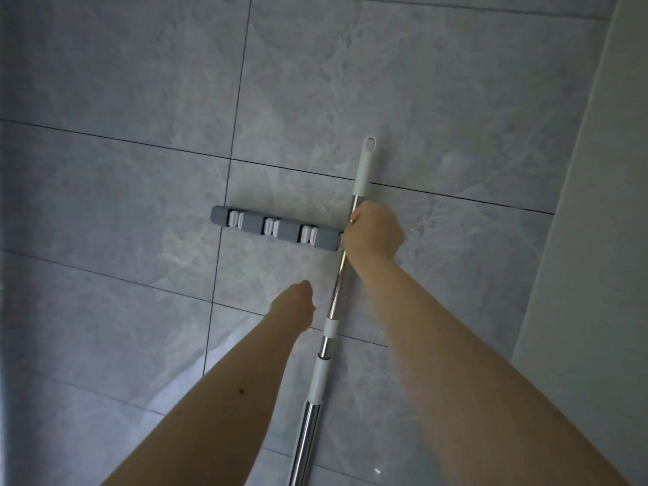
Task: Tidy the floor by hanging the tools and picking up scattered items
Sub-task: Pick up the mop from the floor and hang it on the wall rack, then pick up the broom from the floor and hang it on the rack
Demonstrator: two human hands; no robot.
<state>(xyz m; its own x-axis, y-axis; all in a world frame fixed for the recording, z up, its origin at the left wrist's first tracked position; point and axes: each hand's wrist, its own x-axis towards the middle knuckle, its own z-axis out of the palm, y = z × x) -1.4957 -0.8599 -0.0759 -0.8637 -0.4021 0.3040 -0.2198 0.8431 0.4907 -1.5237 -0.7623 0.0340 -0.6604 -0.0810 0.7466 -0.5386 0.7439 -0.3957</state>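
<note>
The mop pole (335, 292) stands against the tiled wall (140, 100), at the rack's (277, 229) right end. The right hand (373, 231) wraps it, probably to push it into the clip. The left hand (294, 306) hovers nearby, holding nothing; its fingers are hidden.

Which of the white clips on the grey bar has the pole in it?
The clip at the right end of the grey bar, hidden behind the right hand gripping the pole. The other three clips show empty.

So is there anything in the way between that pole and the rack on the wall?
Nothing visible. The right hand holds the pole right at the end of the grey rack, covering that spot. The left hand is off the pole, beside it.
</note>
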